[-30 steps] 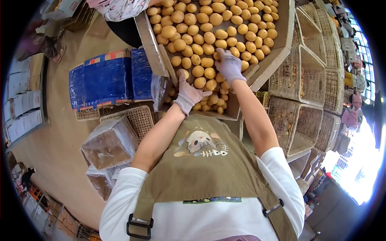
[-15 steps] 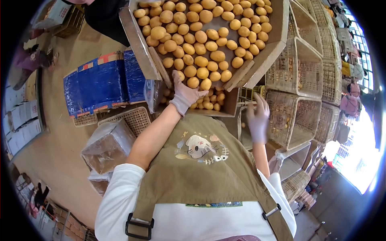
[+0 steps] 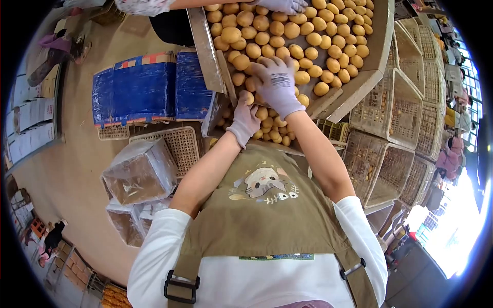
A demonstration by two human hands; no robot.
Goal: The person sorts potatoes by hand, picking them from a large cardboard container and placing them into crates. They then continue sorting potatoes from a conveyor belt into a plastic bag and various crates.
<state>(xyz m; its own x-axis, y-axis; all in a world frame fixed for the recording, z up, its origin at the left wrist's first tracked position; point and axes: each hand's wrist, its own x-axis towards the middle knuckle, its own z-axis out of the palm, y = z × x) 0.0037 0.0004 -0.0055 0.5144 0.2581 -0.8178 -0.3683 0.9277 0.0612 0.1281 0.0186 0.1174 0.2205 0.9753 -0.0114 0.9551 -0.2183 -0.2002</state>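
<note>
Many round yellow-orange fruits (image 3: 292,31) lie on a wooden-sided sorting tray (image 3: 208,49). More fruits (image 3: 275,134) fill a box beneath the tray's narrow mouth. My left hand (image 3: 245,123), in a pale glove, is at the left side of that mouth, its fingers curled around a yellow-orange fruit (image 3: 248,98). My right hand (image 3: 278,86), in a pale glove with dark print, lies palm down over fruits just inside the mouth. Its fingers are spread and reach forward. Whatever is beneath its palm is hidden.
Another person's gloved hand (image 3: 285,5) reaches over the fruits at the tray's far side. Plastic crates (image 3: 377,159) are stacked on the right. Blue-wrapped boxes (image 3: 141,90), a crate (image 3: 179,146) and plastic-covered cartons (image 3: 138,174) stand on the left.
My right hand has moved from beside the crates onto the fruits. My left hand has drawn back slightly and now curls around a fruit. Another person's hand has appeared at the far side.
</note>
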